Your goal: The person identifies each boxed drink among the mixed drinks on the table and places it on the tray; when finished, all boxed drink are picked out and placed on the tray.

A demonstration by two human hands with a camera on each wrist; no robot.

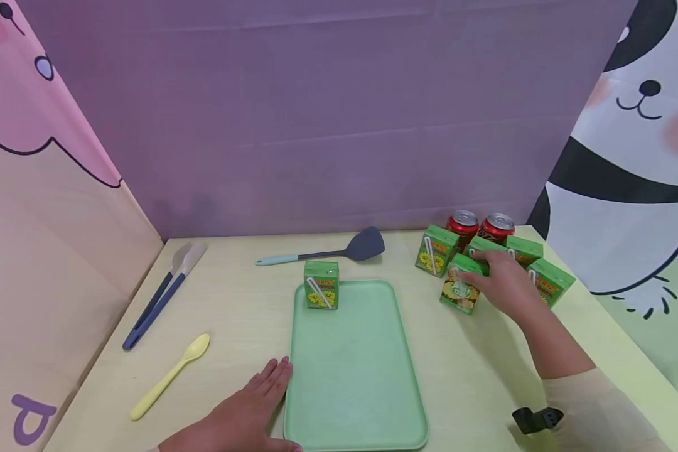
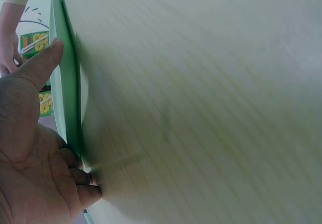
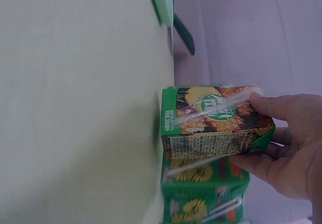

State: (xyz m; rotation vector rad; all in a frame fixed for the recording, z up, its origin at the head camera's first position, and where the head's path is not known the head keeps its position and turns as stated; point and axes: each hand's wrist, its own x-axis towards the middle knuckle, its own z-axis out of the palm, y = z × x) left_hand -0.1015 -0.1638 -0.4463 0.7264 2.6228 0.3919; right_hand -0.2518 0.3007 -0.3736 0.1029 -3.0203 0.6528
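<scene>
My right hand reaches into a group of green juice boxes at the right. It pinches the upper end of the front juice box, which has a pineapple picture and a wrapped straw. In the right wrist view, thumb and fingers lie on either side of this upright box. My left hand, its fingers extended, rests on the table against the left edge of a light green tray. Another juice box, with yellow flowers on it, stands at the tray's far left corner.
Two red cans stand behind the grouped boxes. A dark spatula lies beyond the tray. Blue-handled tongs and a yellow spoon lie at the left. A purple cloth wall closes the back.
</scene>
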